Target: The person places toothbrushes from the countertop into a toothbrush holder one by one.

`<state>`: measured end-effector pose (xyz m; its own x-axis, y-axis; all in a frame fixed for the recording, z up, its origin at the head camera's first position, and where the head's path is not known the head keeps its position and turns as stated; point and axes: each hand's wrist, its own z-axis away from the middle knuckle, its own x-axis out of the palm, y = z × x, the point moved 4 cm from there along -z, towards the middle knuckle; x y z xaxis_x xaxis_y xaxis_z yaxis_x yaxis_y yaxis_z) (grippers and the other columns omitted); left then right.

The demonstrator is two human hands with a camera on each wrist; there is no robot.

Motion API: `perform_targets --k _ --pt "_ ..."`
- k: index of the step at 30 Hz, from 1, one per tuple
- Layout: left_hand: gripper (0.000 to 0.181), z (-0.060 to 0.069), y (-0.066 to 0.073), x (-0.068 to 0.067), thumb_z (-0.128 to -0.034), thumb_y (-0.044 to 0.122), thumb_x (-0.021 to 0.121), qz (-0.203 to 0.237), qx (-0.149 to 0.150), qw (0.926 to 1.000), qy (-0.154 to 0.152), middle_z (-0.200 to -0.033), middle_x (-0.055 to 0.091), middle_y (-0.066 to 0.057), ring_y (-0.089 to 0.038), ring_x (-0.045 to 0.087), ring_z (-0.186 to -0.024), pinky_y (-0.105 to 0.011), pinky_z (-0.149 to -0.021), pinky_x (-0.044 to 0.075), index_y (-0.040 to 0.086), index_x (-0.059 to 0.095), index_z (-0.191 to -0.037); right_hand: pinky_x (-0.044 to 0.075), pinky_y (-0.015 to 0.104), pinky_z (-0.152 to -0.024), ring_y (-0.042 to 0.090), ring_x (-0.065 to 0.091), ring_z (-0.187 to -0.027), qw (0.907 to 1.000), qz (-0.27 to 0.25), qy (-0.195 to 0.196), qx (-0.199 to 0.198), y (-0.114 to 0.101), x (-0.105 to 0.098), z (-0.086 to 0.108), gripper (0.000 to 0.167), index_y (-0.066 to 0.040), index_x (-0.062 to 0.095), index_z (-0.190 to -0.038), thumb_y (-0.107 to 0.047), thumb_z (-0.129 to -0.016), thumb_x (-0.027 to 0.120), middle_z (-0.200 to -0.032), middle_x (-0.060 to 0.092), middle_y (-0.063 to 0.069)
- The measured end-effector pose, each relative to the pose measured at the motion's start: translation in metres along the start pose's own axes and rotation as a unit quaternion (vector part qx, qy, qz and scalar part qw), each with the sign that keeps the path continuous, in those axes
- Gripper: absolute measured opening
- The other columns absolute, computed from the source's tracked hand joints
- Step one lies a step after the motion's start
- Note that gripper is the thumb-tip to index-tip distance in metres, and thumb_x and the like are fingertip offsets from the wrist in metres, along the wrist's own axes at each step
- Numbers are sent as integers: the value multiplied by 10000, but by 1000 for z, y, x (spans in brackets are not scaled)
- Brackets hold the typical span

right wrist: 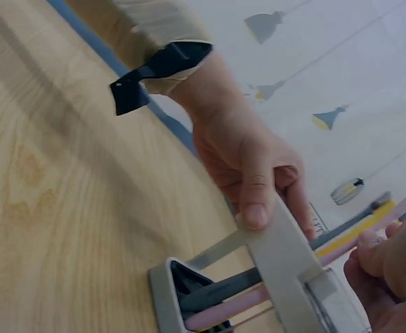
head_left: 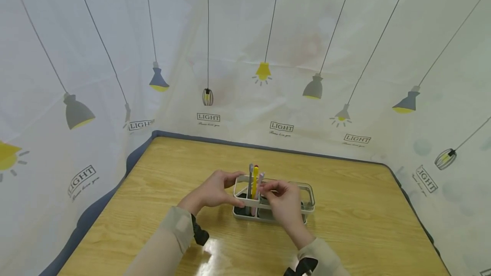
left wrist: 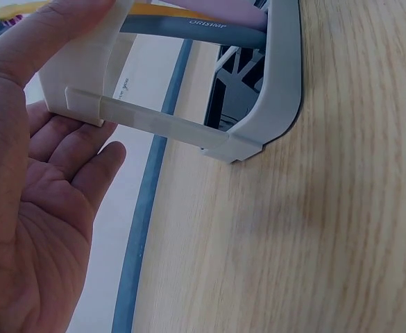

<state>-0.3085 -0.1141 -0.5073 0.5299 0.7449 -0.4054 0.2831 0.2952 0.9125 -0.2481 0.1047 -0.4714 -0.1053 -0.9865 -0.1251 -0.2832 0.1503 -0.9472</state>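
A white two-tier toothbrush holder (head_left: 245, 217) stands on the table. My left hand (head_left: 212, 188) grips the left end of its upper frame, thumb in front and fingers behind. Three toothbrushes stand in the left part: a grey one (head_left: 250, 180), a yellow one (head_left: 255, 177) and a pink one (right wrist: 227, 309). With thumb and forefinger, my right hand (head_left: 287, 203) pinches the pink toothbrush near its upper end. In the left wrist view, the handles of the grey toothbrush (left wrist: 189, 29) and the pink one reach down to the holder's dark slotted base (left wrist: 241, 90).
The wooden table (head_left: 172, 156) extends around the holder, with a blue-grey edge at the back. Behind it hangs a pale curtain (head_left: 238, 139) printed with lamps. A clear-looking rim (head_left: 310, 195) stands at the holder's right end.
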Motion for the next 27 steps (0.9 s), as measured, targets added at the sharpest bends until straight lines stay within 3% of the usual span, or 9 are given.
perform_targets --k 6,18,23,27 --pt "991 0 -1 1 -792 294 974 -6 -114 9999 0 -1560 535 -112 -252 491 -1446 -447 -1175 418 38 458 -1599 626 243 -718 210 771 -838 9988 176 315 320 -4 -20 -1 70 26 813 -934 58 -877 837 -913 784 132" --pt "1013 1 -5 0 -766 306 989 0 -59 10000 4 -1564 533 -86 -246 493 -1444 -455 -1171 421 57 467 -1599 634 274 -793 197 765 -895 9970 -308 667 260 -5 -48 7 166 115 764 -1031 100 -875 820 -1008 754 242" --pt "1024 7 -9 -4 -766 377 982 -476 -44 9988 146 -1583 512 -63 -292 468 -1462 -488 -1190 396 79 472 -1603 620 242 -817 186 745 -928 9952 -35 975 -40 -8 -64 8 198 117 740 -1073 109 -886 805 -1037 739 248" --pt "1079 17 -5 -11 -774 501 948 -1013 -235 9940 342 -1658 403 -37 -345 377 -1515 -577 -1205 353 214 397 -1657 580 197 -892 199 694 -1058 9913 638 1084 -383 -17 -80 9 291 74 709 -1210 24 -936 795 -1158 719 200"
